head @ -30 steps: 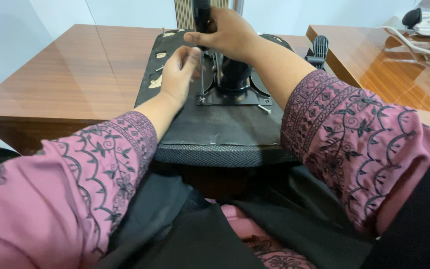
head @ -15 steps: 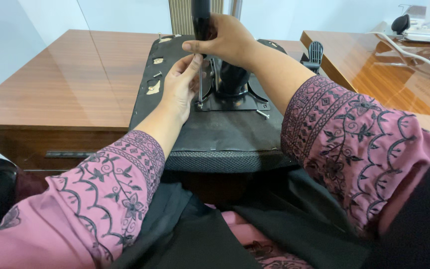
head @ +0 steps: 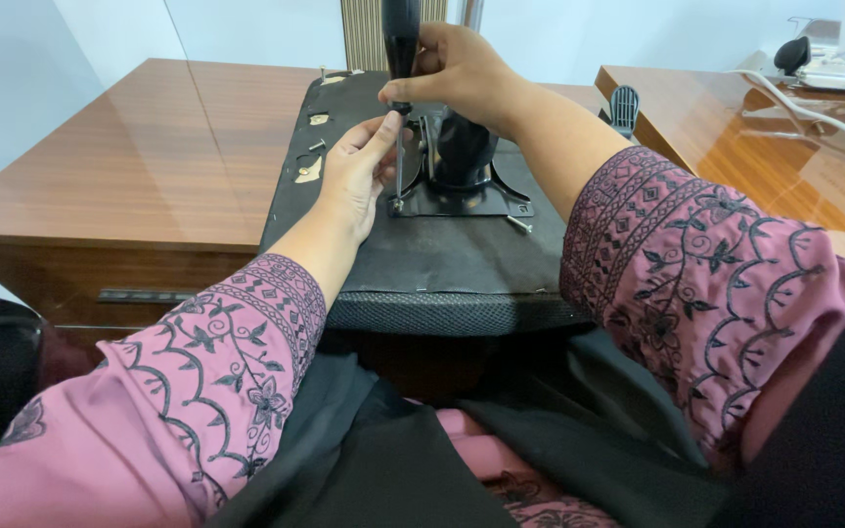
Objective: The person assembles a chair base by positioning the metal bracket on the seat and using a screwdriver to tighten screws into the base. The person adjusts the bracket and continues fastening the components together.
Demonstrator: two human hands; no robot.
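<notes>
both hands sit slightly lower in view than half a second ago. screwdriver [head: 399, 147] stands upright, tip on the black base plate [head: 462, 203] at its 9 o'clock corner. right hand [head: 462, 73] wraps the handle; left hand [head: 354, 176] pinches the shaft. one loose screw [head: 518, 224] at 4 o'clock, on the upturned chair seat [head: 422, 264]. two wooden desks [head: 129, 176].

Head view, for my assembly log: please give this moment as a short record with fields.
right hand: grips the screwdriver handle from above
left hand: fingertips steady the thin shaft
screwdriver tip: at a corner of the black metal plate
work surface: upturned black chair seat
loose part: a screw beside the plate
surroundings: brown wooden desk
</notes>
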